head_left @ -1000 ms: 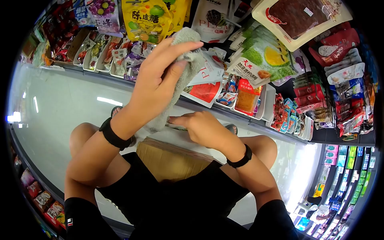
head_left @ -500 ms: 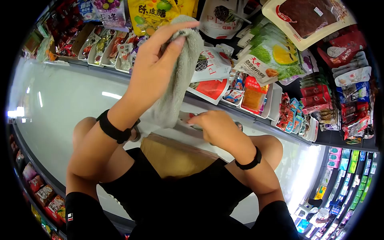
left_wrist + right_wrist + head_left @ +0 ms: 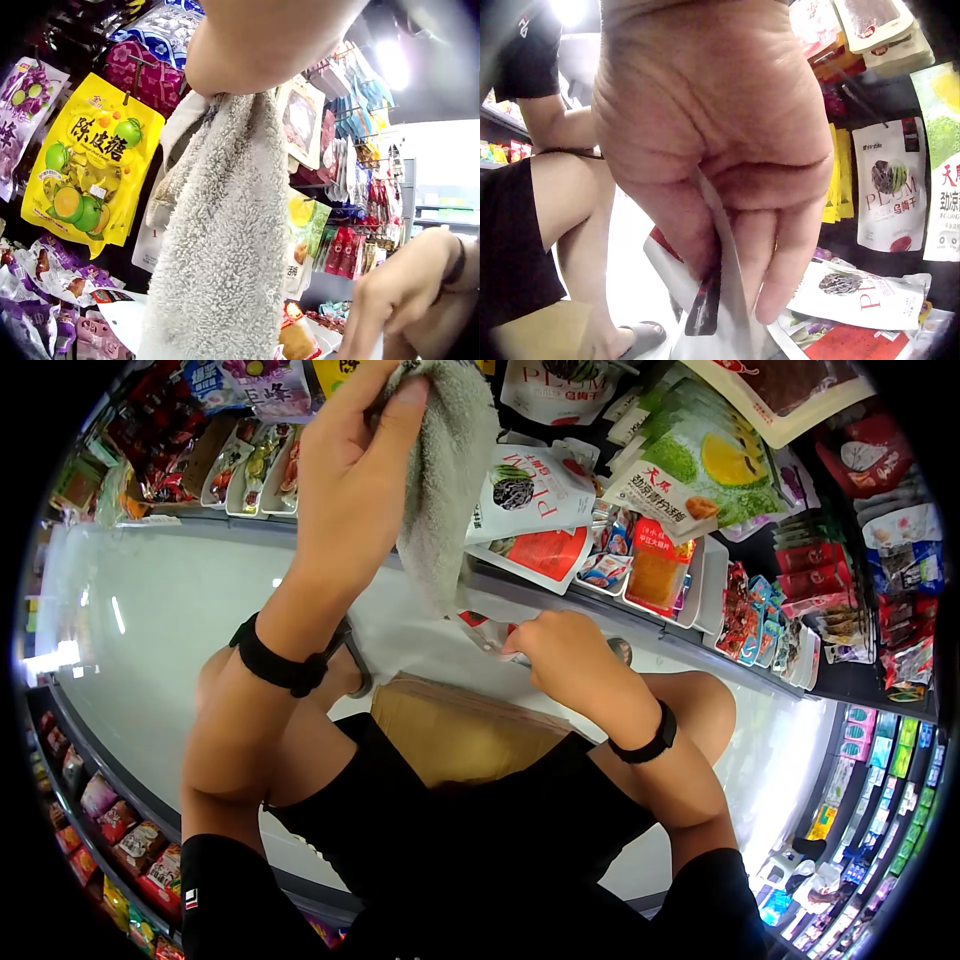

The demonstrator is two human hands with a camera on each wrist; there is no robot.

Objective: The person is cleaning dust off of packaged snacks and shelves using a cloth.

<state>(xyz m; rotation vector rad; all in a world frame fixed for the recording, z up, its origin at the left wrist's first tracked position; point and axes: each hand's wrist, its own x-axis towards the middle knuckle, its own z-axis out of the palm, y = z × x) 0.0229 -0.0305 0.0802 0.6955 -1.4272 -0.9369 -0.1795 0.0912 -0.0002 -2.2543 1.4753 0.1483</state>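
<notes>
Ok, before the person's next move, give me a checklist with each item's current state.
1. Left hand holding the grey towel: ok.
2. Right hand gripping the thin item: ok.
3. Towel's lower end apart from the thin item: cannot tell; they look close in the head view.
4. Lower plum pouch off the red-and-white packet: not ok, it overlaps it.
5. Thin item identifiable: cannot tell, partly hidden by fingers.

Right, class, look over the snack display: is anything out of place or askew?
Yes: just right of the fuzzy grey towel in the head view, a white plastic plum pouch lies down, overlapping a red-and-white plastic pouch. It looks out of place because a matching white pouch hangs upright nearby.
</notes>
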